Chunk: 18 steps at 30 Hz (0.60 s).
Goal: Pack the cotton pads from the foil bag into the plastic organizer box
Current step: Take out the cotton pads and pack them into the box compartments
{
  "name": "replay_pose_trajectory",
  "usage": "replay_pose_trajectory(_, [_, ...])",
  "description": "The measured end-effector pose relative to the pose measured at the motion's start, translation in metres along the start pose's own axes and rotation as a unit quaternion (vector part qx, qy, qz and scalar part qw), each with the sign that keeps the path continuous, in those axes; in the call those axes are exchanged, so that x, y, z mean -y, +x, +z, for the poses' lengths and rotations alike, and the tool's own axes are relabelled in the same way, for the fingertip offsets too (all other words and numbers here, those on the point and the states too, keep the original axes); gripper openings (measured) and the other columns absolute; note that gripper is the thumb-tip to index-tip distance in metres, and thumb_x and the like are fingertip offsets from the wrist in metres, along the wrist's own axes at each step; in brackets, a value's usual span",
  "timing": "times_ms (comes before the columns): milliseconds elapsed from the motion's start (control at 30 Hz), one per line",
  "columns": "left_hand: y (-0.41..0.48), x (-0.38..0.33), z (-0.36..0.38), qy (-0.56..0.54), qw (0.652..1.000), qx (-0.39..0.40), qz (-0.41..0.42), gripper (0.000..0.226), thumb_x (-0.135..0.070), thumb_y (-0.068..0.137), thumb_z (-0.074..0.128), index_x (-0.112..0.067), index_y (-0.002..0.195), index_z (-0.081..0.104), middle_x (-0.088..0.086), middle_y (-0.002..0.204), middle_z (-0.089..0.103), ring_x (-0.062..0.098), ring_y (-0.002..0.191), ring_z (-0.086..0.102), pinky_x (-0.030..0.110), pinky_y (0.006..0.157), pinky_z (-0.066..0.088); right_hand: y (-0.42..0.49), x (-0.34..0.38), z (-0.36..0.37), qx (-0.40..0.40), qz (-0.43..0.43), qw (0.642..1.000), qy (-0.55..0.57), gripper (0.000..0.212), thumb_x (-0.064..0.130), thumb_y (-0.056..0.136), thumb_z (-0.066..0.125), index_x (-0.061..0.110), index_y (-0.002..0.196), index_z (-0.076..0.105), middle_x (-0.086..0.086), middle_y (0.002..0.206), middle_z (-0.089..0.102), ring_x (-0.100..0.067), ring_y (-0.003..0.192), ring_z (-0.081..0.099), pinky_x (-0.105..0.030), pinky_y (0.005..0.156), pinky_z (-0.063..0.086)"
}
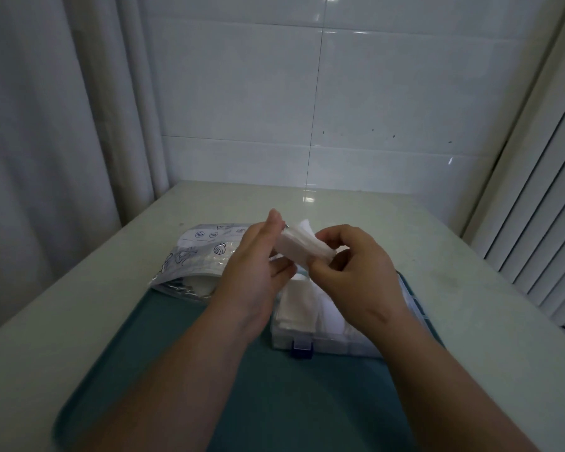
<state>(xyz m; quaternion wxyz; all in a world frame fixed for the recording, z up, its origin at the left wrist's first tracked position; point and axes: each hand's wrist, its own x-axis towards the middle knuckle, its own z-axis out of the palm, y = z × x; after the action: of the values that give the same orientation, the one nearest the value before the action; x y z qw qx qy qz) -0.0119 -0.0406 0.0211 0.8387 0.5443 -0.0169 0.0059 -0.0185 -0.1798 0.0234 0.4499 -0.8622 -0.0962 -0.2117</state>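
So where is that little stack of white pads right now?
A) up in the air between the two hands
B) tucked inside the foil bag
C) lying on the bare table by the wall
A: the right hand pinches the stack of cotton pads above the plastic organizer box, with the left hand laying straight fingers against its other end.

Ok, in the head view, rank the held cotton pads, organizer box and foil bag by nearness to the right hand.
1. Held cotton pads: pinched in the right hand.
2. Organizer box: just below it.
3. Foil bag: far left, beyond the left hand.
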Motion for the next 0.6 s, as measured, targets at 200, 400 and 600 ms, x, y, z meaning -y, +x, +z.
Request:
replay_pose_trajectory(200, [-0.001, 0.004, 0.008, -0.095, 0.995, 0.017, -0.030, 0.068, -0.038, 0.073, 0.074, -0.008, 0.129, 0.049, 0.020, 0.116, 0.066, 0.029, 0.102, 0.069, 0.043, 0.092, 0.055, -0.006, 0.010, 0.003, 0.002, -0.023, 0.998, 0.065, 0.039, 0.022, 0.078, 0.078, 0.038, 0.094, 0.046, 0.017, 0.088, 0.058, 0.002, 0.065, 0.057, -0.010, 0.056, 0.047])
replay_pose_trajectory(400, [0.006, 0.003, 0.001, -0.168, 0.984, -0.024, -0.051, 0.046, 0.003, 0.085, 0.056, -0.012, 0.128, 0.049, 0.021, 0.105, 0.063, 0.028, 0.076, 0.069, 0.039, 0.068, 0.056, -0.012, 0.015, 0.001, 0.078, -0.068, 0.994, 0.037, 0.041, 0.026, 0.076, 0.076, 0.039, 0.098, 0.045, 0.022, 0.086, 0.067, 0.004, 0.076, 0.056, -0.010, 0.063, 0.044])
replay_pose_trajectory(600, [0.002, -0.006, -0.006, -0.050, 0.996, 0.043, -0.067, 0.048, 0.010, 0.080, 0.051, -0.014, 0.121, 0.058, 0.018, 0.091, 0.066, 0.023, 0.068, 0.065, 0.032, 0.055, 0.052, -0.007, 0.008, -0.009, 0.048, -0.106, 0.993, -0.001, 0.063, 0.037, 0.068, 0.083, 0.051, 0.113, 0.041, 0.028, 0.104, 0.057, 0.002, 0.103, 0.051, -0.009, 0.082, 0.038])
